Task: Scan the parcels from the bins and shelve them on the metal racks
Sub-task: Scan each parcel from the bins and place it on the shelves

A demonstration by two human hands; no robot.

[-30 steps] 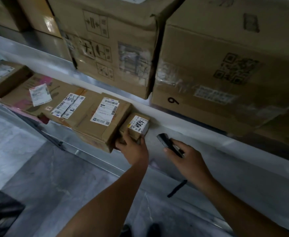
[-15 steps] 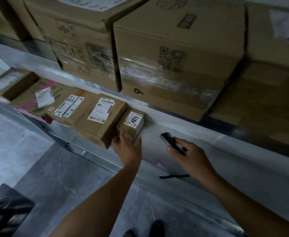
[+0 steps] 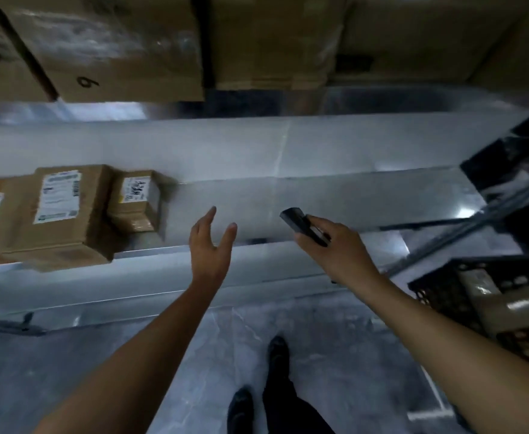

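Small brown cardboard parcel [image 3: 134,197] looks light and stiff; take its sides. Right of it, left hand [image 3: 210,250] spreads empty, and right hand [image 3: 335,247] grips black scanner [image 3: 300,225].

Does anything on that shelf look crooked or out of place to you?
Slightly. The labelled box juts past the front edge of the shelf instead of sitting fully on it. The small parcel beside it sits further back. The picture is blurred, so damage cannot be judged.
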